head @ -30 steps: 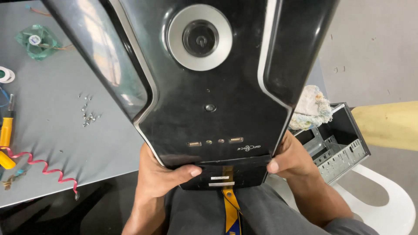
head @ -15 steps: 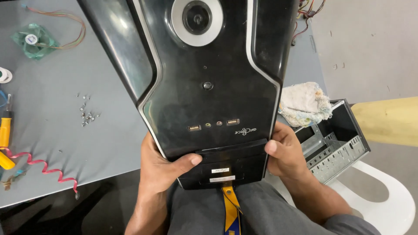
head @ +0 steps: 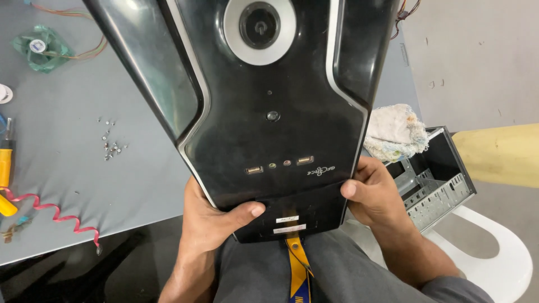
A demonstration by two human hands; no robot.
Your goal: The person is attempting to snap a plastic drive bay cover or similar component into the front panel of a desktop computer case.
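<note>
We look down on a grey worktop [head: 67, 185] with a pale bare floor beyond it on the right. On the worktop lie a small green fan with coloured wires [head: 40, 49] at the far left, a scatter of small screws [head: 109, 145], a coiled red cable [head: 56, 216] near the front edge, and a yellow-handled tool [head: 5, 168] at the left border. A crumpled whitish rag [head: 394, 133] sits at the right end, and just beside it an open metal computer chassis [head: 438, 177] rests on a white plastic chair [head: 505, 264].

The black glossy front panel of a computer case [head: 264, 129] fills the middle of the view, tilted, its lower end near our lap. It carries a round silver ring with a power button [head: 259, 25] near the top, a small round button at mid-height, and a row of ports lower down. Two small white rectangular labels [head: 289, 223] sit on the bottom strip. A blue and yellow lanyard [head: 297, 264] hangs below it over grey clothing.

Our left hand [head: 216, 221] grips the panel's lower left edge, thumb laid across the front, fingers clamped behind. Our right hand [head: 376, 193] clamps the lower right edge likewise, thumb on the front face.
</note>
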